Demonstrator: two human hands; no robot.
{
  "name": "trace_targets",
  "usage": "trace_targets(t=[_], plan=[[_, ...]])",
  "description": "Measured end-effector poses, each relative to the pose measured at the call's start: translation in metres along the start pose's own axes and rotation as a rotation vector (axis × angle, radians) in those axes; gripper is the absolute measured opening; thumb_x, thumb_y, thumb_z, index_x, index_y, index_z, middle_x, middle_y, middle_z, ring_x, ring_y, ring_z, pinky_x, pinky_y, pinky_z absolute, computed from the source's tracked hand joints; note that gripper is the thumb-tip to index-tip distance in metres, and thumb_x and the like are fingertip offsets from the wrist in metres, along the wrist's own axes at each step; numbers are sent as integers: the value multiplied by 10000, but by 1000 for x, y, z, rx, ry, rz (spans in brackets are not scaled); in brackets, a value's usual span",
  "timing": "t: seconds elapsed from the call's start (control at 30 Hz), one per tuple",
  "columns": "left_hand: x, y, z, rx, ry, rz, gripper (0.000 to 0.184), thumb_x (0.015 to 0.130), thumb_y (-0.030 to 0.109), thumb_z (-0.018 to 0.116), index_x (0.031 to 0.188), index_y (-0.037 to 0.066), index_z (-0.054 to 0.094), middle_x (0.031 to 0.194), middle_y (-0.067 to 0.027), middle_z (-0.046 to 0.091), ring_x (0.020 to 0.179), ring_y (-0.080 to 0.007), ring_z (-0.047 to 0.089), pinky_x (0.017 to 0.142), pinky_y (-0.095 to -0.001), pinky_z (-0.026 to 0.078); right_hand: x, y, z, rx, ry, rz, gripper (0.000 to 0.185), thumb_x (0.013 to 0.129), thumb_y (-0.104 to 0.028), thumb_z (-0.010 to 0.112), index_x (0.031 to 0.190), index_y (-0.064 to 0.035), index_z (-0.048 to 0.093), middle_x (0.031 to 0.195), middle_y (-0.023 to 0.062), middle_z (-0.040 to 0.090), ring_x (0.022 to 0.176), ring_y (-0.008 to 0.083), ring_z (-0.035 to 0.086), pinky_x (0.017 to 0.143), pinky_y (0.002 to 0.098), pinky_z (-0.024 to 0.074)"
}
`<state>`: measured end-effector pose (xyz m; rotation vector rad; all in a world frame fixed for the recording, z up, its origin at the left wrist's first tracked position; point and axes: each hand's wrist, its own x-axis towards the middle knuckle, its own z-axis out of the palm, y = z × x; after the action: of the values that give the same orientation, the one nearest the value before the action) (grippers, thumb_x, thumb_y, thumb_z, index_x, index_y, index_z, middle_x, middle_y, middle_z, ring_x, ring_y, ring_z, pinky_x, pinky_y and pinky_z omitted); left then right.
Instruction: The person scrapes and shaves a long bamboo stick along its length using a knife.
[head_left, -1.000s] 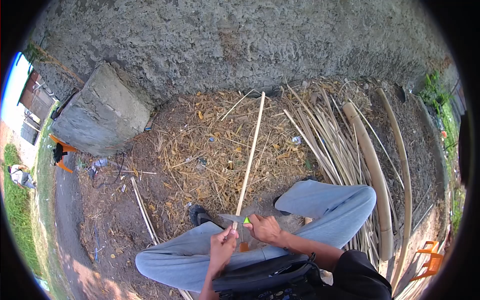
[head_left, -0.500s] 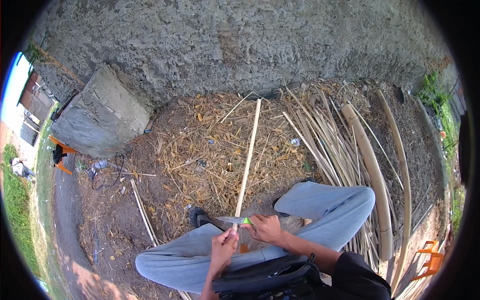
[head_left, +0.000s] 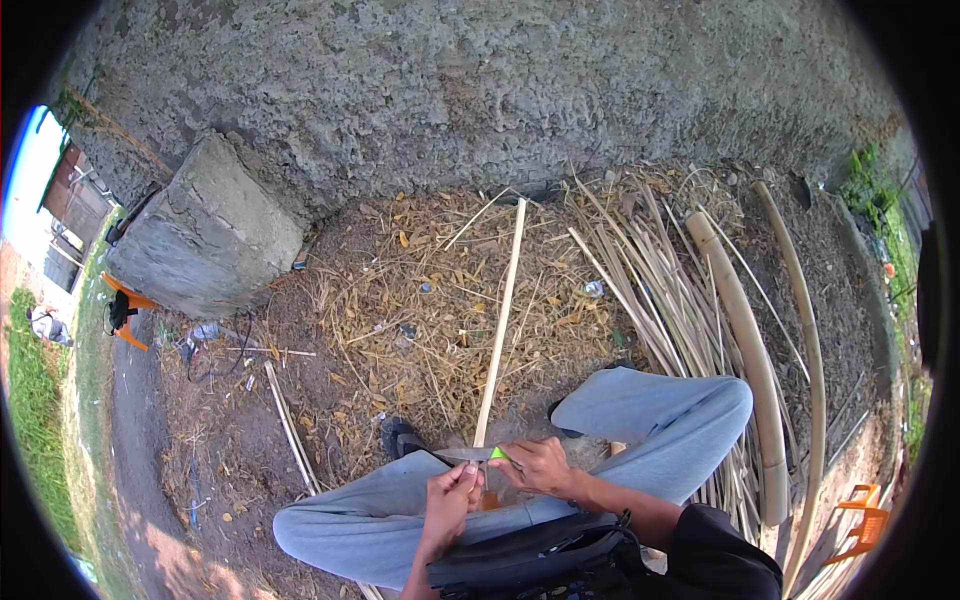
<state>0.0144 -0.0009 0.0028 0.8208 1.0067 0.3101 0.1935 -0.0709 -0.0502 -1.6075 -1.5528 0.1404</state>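
A long pale bamboo strip (head_left: 503, 315) runs from between my legs out to the foot of the wall. My left hand (head_left: 452, 494) is closed with thumb and fingers pinched at the strip's near end. In my right hand (head_left: 538, 466) is a knife (head_left: 466, 453), gripped by its bright green handle. Its blade points left and lies across the strip, just above my left fingertips. Whether the edge cuts into the bamboo is too small to tell. Part of the strip's near end is hidden by the hands and blade.
Many split bamboo strips (head_left: 655, 290) lie heaped at the right, beside a thick bamboo pole (head_left: 740, 365) and a thinner curved pole (head_left: 803, 330). A concrete block (head_left: 215, 235) stands left against the rough wall (head_left: 480, 90). Orange chairs (head_left: 866, 522) are at the sides.
The knife blade and right hand have shifted slightly down the strip, nearer its end. My left hand has moved down a little. The whole view has shifted slightly.
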Motion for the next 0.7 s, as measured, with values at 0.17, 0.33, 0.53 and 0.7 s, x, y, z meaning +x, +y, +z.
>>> trace_targets(t=[0.17, 0.33, 0.53, 0.7], plan=[[1, 0, 0, -9, -17, 36, 222, 1055, 137, 512, 914, -1, 614, 630, 55, 425, 507, -16, 301, 445, -222, 209, -1, 0, 2, -12, 3, 10, 268, 832, -306, 791, 928, -64, 728, 678, 58, 665, 484, 245, 624, 400, 355, 465], [0, -4, 1, -38, -28, 33, 228, 1059, 123, 499, 1126, -33, 652, 749, 21, 507, 524, -19, 346, 443, -212, 251, 8, 7, 4, -49, 77, 220, 264, 857, -338, 767, 889, -78, 732, 640, 59, 654, 444, 250, 607, 382, 365, 456], [-10, -17, -2, 49, 2, 17, 286, 1065, 124, 481, 1254, -52, 604, 805, -5, 525, 525, -34, 343, 457, -213, 254, 33, 40, -6, -180, 181, 456, 300, 911, -366, 710, 800, -87, 717, 541, 71, 603, 409, 278, 576, 380, 399, 420], [-14, -25, -13, 119, -74, -20, 324, 1064, 125, 482, 1320, -58, 559, 821, -17, 531, 528, -35, 358, 462, -211, 271, 40, 61, -24, -233, 186, 390, 318, 919, -377, 699, 794, -85, 715, 536, 74, 596, 409, 278, 574, 380, 404, 407]])
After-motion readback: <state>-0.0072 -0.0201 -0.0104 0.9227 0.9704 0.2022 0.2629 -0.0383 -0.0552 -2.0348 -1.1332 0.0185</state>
